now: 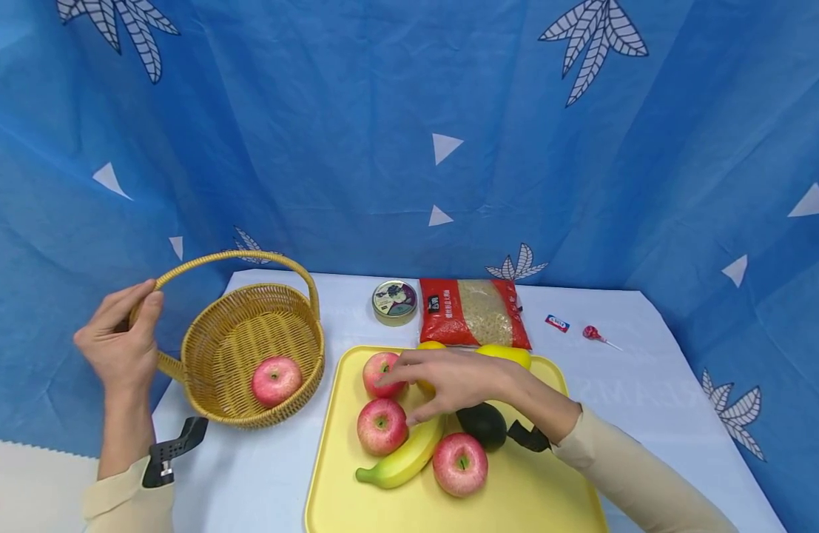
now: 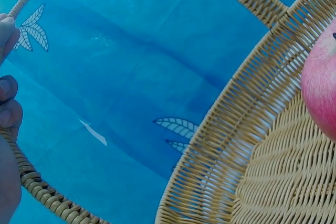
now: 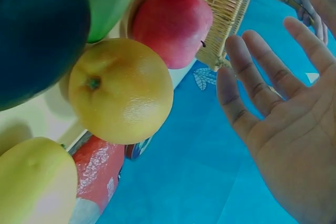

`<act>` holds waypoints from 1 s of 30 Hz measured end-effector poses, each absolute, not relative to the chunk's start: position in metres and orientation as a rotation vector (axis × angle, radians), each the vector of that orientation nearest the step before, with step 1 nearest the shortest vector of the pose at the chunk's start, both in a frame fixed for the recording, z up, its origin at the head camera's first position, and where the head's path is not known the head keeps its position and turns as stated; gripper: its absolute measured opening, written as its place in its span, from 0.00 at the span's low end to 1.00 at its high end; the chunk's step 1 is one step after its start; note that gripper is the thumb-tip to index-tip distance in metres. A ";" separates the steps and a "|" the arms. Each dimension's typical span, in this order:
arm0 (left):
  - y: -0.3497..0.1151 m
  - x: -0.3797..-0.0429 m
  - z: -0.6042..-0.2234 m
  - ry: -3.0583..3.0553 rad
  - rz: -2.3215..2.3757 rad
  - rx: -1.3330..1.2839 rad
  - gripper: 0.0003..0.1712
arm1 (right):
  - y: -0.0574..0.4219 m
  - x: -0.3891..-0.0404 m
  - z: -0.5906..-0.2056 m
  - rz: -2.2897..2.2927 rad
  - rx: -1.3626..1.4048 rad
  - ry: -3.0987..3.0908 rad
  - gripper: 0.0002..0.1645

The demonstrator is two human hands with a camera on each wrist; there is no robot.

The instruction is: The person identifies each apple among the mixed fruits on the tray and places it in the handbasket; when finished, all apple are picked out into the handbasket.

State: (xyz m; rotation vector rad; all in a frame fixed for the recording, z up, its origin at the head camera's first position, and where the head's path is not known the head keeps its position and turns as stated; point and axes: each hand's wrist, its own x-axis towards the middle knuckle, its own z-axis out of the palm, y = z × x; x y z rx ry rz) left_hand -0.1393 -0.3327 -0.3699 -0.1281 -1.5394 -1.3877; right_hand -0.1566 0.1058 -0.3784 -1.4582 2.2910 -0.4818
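Note:
My left hand (image 1: pixel 126 337) grips the arched handle (image 1: pixel 229 255) of a wicker basket (image 1: pixel 236 355) at the left. One red apple (image 1: pixel 277 382) lies inside it. Over a yellow tray (image 1: pixel 529 496), my right hand (image 1: pixel 449 377) is spread with nothing in its grasp. Its fingertips overlap the rear apple (image 1: pixel 376 369) in the head view, and its thumb is near a second apple (image 1: pixel 379 431). In the right wrist view, an orange (image 3: pixel 121 93) lies beside the palm; the hand mostly hides it from the head camera.
The tray also holds a banana (image 1: pixel 402 460), another apple (image 1: pixel 459 465), a dark green avocado-like fruit (image 1: pixel 484 426) and a yellow mango-like fruit (image 1: pixel 505 354). Behind it are a round tin (image 1: pixel 394 302), a red grain bag (image 1: pixel 476 311), a small wrapped packet (image 1: pixel 557 323) and a lollipop (image 1: pixel 592 333).

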 end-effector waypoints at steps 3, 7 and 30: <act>-0.333 -0.139 -0.370 -1.546 -1.379 -0.124 0.10 | 0.109 -0.154 -0.380 -0.491 -1.467 2.274 0.35; -0.332 -0.139 -0.370 -1.546 -1.382 -0.123 0.10 | 0.114 -0.152 -0.381 -0.489 -1.475 2.275 0.35; -0.335 -0.140 -0.372 -1.545 -1.389 -0.119 0.10 | 0.138 -0.138 -0.392 -0.484 -1.442 2.235 0.33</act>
